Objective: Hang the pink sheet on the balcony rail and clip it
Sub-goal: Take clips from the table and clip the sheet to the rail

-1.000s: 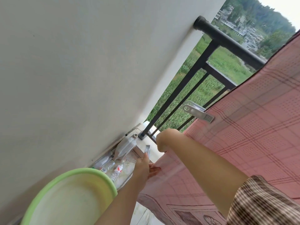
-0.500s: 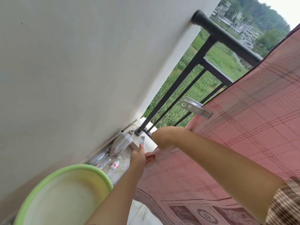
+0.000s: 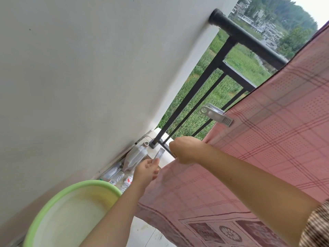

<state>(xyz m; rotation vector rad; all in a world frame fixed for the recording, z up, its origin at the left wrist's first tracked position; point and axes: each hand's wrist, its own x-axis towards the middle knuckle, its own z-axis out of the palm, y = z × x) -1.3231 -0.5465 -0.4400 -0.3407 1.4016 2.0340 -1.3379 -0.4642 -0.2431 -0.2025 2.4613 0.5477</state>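
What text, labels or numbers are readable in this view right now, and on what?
Nothing legible here.
Plastic bottles by the wall: red-and-white labels, too blurred to read.
Grey clip on the pink sheet: dotted grip, no text.
Second clip in the left hand: same, no text.

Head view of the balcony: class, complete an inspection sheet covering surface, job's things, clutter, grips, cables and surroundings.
Surface: pale tiled floor, only partly visible.
Job's things: pink checked cloth sheet hangs from the black metal balcony rail; first grey plastic clip is clamped on the sheet's edge; second grey plastic clip is in hand.
Clutter: round green plastic basin; clear plastic bottles and grey plastic jug by the wall.
Grips: left hand pinches the second clip; right hand grips the sheet's edge.
Cables: nothing seen.
Surroundings: white wall, green fields, distant buildings.
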